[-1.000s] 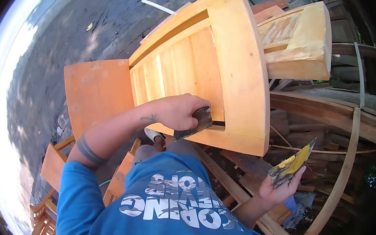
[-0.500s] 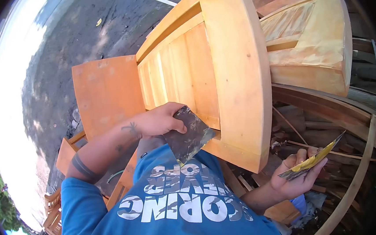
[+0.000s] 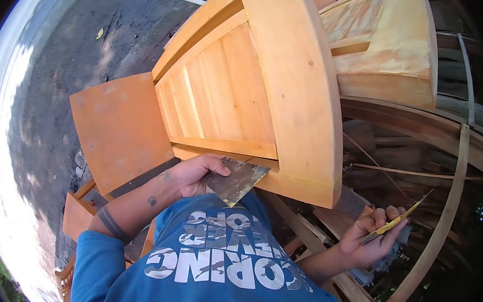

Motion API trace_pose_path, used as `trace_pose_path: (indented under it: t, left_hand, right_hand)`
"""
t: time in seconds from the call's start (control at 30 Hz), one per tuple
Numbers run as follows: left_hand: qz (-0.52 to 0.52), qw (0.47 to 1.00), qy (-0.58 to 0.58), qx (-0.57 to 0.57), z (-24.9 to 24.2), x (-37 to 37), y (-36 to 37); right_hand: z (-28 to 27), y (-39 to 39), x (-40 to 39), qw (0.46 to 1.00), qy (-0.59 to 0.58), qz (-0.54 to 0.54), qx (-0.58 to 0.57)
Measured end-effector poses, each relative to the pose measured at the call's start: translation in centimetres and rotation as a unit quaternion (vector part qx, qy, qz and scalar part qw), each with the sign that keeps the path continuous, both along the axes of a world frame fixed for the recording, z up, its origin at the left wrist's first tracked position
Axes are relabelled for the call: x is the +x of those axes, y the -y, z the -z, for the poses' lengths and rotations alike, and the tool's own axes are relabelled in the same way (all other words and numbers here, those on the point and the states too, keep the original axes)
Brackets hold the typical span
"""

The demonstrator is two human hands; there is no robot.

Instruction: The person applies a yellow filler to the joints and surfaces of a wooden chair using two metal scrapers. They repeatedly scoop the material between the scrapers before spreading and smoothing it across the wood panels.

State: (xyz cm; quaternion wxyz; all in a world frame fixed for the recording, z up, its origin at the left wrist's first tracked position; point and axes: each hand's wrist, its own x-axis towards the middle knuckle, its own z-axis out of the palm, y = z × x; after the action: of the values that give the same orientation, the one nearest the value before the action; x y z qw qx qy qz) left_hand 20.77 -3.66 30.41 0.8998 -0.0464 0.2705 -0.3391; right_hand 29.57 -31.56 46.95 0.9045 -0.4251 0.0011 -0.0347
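Observation:
My left hand pinches a dark, thin, square putty spreader between thumb and fingers. The spreader carries yellow smears along its edges, and its far corner overlaps the lower rail of a wooden panel door. This door leans up in front of me, with a recessed panel of pale and orange boards and a bit of yellow filler at one inner corner. Off to the right, my right hand grips a second flat spreader, seen nearly edge-on and coated with yellow putty.
An orange-brown board stands left of the door. Behind it at the upper right is another panelled wooden piece with yellowish smears. Scrap timber and a long curved strip lie on the right. Dark ground spreads at the left.
My left hand has moved slightly down and left, and its spreader is tilted flatter. The right hand with its spreader sits a little lower. The whole view has shifted a bit.

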Motion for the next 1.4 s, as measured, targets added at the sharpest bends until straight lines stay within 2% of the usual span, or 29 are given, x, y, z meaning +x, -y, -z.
trace_pose_path:
  t: [0.1,0.2,0.4,0.5,1.1,1.4]
  left_hand:
    - [-0.009,0.999,-0.017,-0.029,-0.1,0.3,1.0]
    - [-0.016,0.999,-0.017,-0.037,-0.3,0.3,1.4]
    - [-0.01,1.0,-0.023,-0.011,-0.5,0.3,2.0]
    - [-0.017,1.0,-0.015,-0.002,-0.6,0.4,2.2]
    - [-0.04,0.998,-0.008,0.041,-2.4,0.9,1.5]
    - [-0.053,0.997,0.0,0.052,-2.0,0.4,1.7]
  right_hand:
    - [-0.3,0.4,-1.3,0.997,0.022,-0.067,0.027]
    - [-0.7,-0.2,-2.7,1.0,-0.004,0.029,-0.004]
    - [-1.1,-0.7,-4.4,0.999,-0.005,0.039,-0.004]
    - [-1.0,-0.5,-4.9,0.999,0.027,-0.034,0.001]
    - [-1.3,-1.6,-6.0,0.999,0.021,-0.014,-0.031]
    - [-1.4,-2.5,-6.2,0.999,0.015,-0.028,-0.008]
